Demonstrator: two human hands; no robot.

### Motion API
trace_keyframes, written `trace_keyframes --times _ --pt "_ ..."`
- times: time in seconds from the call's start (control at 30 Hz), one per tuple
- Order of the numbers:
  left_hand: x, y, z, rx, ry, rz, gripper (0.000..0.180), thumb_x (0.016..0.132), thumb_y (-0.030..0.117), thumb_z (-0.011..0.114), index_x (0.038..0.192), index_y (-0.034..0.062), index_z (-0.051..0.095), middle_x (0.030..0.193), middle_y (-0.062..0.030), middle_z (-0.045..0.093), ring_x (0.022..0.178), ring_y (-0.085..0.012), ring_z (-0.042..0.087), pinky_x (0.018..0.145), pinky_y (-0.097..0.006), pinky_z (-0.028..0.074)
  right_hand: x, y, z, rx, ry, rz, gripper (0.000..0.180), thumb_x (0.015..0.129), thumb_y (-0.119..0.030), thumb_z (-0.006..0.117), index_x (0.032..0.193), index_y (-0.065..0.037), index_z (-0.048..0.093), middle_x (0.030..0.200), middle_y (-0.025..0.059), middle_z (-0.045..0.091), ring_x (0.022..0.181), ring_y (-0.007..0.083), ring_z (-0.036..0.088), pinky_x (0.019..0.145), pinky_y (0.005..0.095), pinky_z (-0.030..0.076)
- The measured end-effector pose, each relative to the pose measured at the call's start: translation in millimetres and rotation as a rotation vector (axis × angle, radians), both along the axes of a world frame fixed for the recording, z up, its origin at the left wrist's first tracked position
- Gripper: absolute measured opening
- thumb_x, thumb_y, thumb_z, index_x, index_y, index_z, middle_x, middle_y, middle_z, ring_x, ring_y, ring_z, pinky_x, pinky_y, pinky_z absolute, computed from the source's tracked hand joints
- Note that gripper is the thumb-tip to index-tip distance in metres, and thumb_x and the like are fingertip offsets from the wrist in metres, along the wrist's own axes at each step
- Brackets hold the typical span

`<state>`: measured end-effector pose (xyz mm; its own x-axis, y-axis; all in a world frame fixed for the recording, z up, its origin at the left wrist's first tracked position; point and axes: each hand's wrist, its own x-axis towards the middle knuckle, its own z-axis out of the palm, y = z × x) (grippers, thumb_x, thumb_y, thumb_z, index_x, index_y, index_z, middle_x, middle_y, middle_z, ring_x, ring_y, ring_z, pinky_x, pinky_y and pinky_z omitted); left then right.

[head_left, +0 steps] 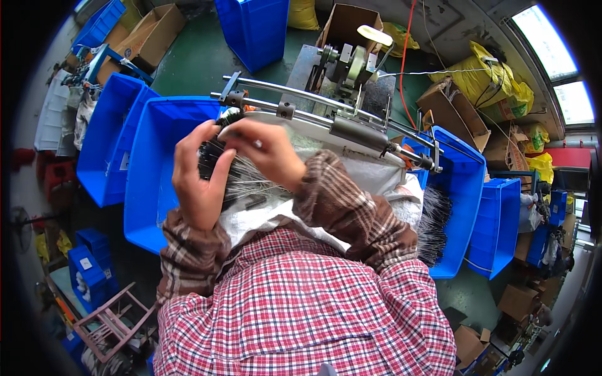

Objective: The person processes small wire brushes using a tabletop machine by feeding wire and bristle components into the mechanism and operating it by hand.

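Note:
My left hand is raised over my lap, its thumb spread from curved fingers, and I see nothing gripped in it. Close beside it, my right hand has its fingers curled together near the left fingertips; what they pinch is too small to make out. Behind and below the hands lies a bundle of thin wire brushes with black bristle ends, partly hidden by my fingers. It rests on a white woven sack across my lap. Black bristles also show just beyond my fingertips.
A metal rod frame crosses in front of me, with a wheeled machine behind it. A blue bin stands at my left; another blue bin at my right holds many wire brushes. A red hose hangs beyond.

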<state>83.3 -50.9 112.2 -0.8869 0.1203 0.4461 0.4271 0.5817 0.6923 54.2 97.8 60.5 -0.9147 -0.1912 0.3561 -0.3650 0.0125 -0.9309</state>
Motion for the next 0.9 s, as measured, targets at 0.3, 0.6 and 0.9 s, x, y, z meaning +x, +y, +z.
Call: trace_keyframes --times 0.3,0.6,0.9 --pt "45 -75 -102 0.134 -0.344 0.223 0.06 0.085 0.026 0.07 0.134 0.0018 0.046 0.134 -0.0154 0.048 0.125 -0.0296 0.044 0.105 -0.04 0.034 -1 175 18 0.027 -0.116 -0.489 0.018 0.094 -0.011 0.057 0.108 -0.003 0.065 0.078 0.0019 0.065 0.072 0.0087 0.06 0.064 0.0225 0.046" --pt "-31 -17 -73 -0.23 -0.091 0.031 0.043 0.083 0.021 0.07 0.122 0.0071 0.058 0.117 -0.0125 0.058 0.11 -0.0311 0.053 0.096 -0.039 0.042 -36 215 -51 1.379 0.169 -0.78 0.021 0.082 -0.015 0.056 0.096 -0.02 0.071 0.081 0.0016 0.059 0.085 0.0214 0.056 0.075 0.0379 0.039" --pt "-51 -27 -73 -0.281 -0.228 -0.108 0.048 0.081 0.024 0.072 0.123 0.0069 0.057 0.117 -0.0147 0.057 0.11 -0.0321 0.054 0.095 -0.039 0.042 -52 215 -60 1.427 0.205 -0.755 0.024 0.081 -0.013 0.058 0.098 -0.021 0.072 0.081 -0.0008 0.059 0.086 0.0196 0.054 0.076 0.0368 0.037"
